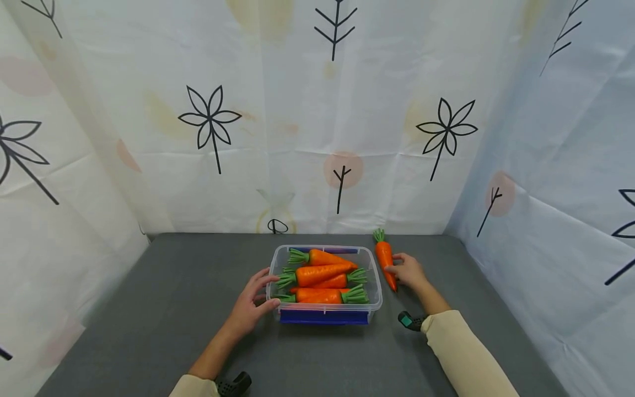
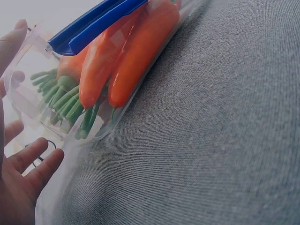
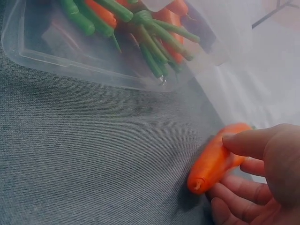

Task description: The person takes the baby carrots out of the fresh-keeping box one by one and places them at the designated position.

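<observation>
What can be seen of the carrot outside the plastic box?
The carrot is orange, smooth and glossy, perhaps plastic, with a short green top and a tapering body. It is right of the plastic box, apart from it, tip nearer the head camera than its top. The right hand holds it, thumb on its body. Whether it rests fully on the gray tabletop is unclear.

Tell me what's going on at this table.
A person is handling carrots with bare hands. The right hand holds a single carrot between thumb and fingers, just to the right of a clear plastic box. That carrot is outside the box, its green top pointing away from the person; whether it is lifted off the gray table is hard to tell. The left hand is at the box's left side, fingers spread. Several other carrots lie piled inside the box.
</observation>
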{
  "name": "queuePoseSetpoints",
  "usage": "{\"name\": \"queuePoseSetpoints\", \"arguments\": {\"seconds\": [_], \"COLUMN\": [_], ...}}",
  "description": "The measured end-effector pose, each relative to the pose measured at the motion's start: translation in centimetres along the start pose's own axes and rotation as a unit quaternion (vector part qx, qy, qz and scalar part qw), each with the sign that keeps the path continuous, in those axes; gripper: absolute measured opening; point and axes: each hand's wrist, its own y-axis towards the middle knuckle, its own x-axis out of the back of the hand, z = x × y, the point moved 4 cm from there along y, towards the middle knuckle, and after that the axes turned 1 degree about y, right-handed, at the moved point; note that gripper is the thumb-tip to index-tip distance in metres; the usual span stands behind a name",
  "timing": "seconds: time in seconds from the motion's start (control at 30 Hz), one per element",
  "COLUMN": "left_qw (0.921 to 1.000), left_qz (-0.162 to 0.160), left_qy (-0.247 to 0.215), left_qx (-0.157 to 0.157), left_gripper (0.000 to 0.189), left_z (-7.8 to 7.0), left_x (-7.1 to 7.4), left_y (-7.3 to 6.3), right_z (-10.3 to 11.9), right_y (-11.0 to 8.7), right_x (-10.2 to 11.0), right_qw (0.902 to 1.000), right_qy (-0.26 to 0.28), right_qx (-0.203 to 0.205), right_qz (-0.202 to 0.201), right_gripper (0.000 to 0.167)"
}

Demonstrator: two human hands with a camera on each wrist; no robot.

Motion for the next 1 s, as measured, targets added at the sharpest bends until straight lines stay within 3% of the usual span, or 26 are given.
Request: {"name": "queuePoseSetpoints", "arguments": {"seconds": [0.23, 0.47, 0.73, 1.0], "left_qw": [1.0, 1.0, 0.9999, 0.9999], "left_qz": [0.0, -0.003, -0.002, -0.003], "left_qy": [0.003, 0.006, 0.013, 0.012], "left_qx": [-0.004, -0.001, -0.005, -0.003], "left_gripper": [0.043, 0.042, 0.043, 0.043], "left_z": [-0.1, -0.1, -0.2, -0.4], "left_x": [-0.1, 0.0, 0.1, 0.0], "left_y": [0.0, 0.1, 0.2, 0.2], "right_z": [0.7, 3.7, 8.4, 11.7], "right_y": [0.2, -0.3, -2.2, -4.4], "right_x": [1.1, 2.4, 2.1, -0.3], "right_qw": [0.9989, 0.9972, 0.994, 0.9809], "right_qy": [-0.016, -0.006, 0.007, -0.008], "right_qx": [0.009, 0.036, 0.107, 0.187], "right_qz": [-0.044, -0.066, -0.021, 0.055], "right_gripper": [0.046, 0.043, 0.041, 0.034]}}
